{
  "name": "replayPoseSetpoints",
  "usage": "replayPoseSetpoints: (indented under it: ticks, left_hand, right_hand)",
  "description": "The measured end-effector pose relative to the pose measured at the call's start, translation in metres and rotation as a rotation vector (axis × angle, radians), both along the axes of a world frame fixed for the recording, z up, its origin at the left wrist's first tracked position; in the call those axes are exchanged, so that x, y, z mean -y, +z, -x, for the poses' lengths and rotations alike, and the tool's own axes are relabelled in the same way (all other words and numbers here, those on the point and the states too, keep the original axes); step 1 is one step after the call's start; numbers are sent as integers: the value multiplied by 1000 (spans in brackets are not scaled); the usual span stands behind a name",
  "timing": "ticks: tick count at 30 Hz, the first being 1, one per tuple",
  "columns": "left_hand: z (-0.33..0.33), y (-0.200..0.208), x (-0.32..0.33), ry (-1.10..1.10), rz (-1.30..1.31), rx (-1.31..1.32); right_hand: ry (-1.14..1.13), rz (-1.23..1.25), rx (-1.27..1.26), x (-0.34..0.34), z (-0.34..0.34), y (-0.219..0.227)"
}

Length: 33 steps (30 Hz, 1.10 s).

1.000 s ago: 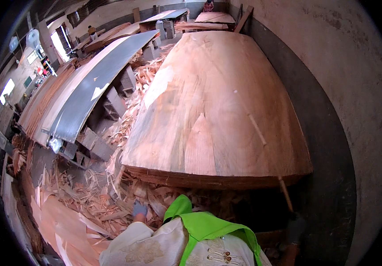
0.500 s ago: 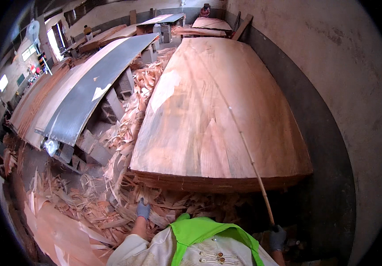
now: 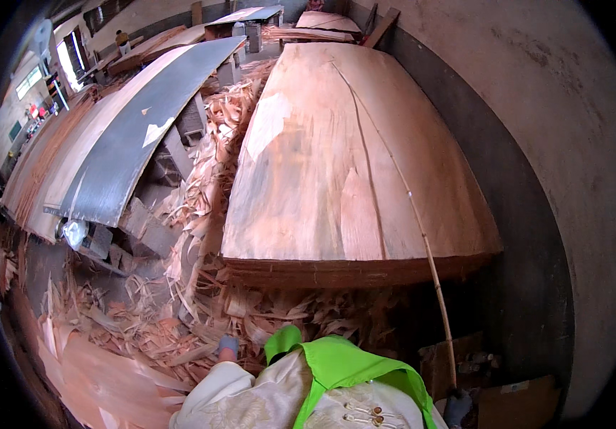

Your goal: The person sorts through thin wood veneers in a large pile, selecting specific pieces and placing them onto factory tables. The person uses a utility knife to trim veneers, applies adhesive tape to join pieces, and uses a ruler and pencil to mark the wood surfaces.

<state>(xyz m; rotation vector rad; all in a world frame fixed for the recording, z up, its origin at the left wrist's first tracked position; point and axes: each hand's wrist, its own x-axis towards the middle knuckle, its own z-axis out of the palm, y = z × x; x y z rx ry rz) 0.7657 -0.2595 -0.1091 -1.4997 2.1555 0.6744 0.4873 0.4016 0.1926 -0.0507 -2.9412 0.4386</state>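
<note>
A tall stack of thin reddish veneer sheets [image 3: 351, 164] lies in front of me. A long thin bamboo stick [image 3: 422, 236] rests across its top sheet, running from the far end down to my right hand [image 3: 458, 406], which wears a dark glove and grips the stick's near end at the lower right. My left hand [image 3: 228, 346], in a grey-blue glove, hangs low at the left over loose veneer scraps [image 3: 179, 314] and holds nothing that I can see. My white sleeves and a bright green vest fill the bottom edge.
A long grey conveyor table [image 3: 136, 136] runs along the left, with veneer piled on it. Scraps cover the floor between it and the stack. A concrete wall [image 3: 558, 143] stands close on the right. Cardboard boxes [image 3: 515, 400] sit at the lower right. More stacks lie at the far end.
The stick has swung left so that it lies along the whole top sheet. My right hand has stayed low at the right, and my view has shifted nearer the stack.
</note>
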Motion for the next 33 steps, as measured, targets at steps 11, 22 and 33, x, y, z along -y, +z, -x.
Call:
replayPoseSetpoints:
  ticks: [11, 22, 33]
  left_hand:
    - [43, 37, 17, 307, 20, -475]
    - [-64, 9, -4, 539, 13, -337]
    - [-127, -24, -42, 764, -35, -604]
  right_hand:
    - [162, -82, -44, 113, 65, 85]
    - [254, 365, 197, 191, 65, 11]
    - [245, 722, 374, 250, 95, -17]
